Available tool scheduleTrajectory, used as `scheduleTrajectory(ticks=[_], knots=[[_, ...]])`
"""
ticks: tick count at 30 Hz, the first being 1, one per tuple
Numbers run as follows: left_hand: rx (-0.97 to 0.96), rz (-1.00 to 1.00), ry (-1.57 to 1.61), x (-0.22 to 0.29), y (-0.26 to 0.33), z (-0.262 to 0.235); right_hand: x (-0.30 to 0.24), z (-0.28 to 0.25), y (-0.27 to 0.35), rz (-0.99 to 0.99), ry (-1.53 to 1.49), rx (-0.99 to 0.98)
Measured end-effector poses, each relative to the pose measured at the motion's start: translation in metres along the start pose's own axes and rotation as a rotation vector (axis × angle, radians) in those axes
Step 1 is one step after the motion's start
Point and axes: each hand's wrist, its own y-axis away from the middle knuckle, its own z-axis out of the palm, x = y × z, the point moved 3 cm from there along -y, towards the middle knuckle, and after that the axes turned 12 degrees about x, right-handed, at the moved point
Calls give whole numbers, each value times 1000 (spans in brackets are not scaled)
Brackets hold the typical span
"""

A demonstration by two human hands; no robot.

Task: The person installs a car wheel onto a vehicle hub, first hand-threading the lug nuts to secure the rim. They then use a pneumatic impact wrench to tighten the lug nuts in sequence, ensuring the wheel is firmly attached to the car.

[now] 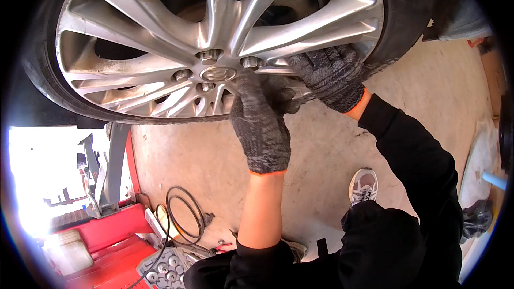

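Note:
A silver multi-spoke alloy wheel [144, 66] with a black tire [401, 5] fills the upper part of the view. Around its round center cap [218, 73] sit several lug nuts [209, 55]. My left hand [261, 128], in a dark grey knit glove with an orange cuff, reaches up to the lower right of the cap. Its fingers are curled in; what they hold, if anything, is hidden. Gloved the same way, my right hand [333, 74] grips the wheel at its right side, with the fingers bent over a spoke and the fingertips partly out of sight.
Lower left stands a red metal stand [110, 227] with a grey upright arm [115, 160]. A black hose [184, 214] lies coiled on the concrete floor [316, 144], near a grey tray of round metal parts [166, 267]. Plastic bags [476, 216] lie at the right edge.

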Motion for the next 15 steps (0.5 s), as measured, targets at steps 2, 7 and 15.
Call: scheduleTrajectory(ticks=[2, 7, 15], knots=[[24, -46, 22, 9, -2, 1, 0, -1, 0, -3, 4, 15], [-48, 158, 20, 24, 3, 10, 1, -1, 3, -2, -12, 8], [-150, -176, 240, 21, -1, 9, 0, 1, 3, -21, -9, 8]])
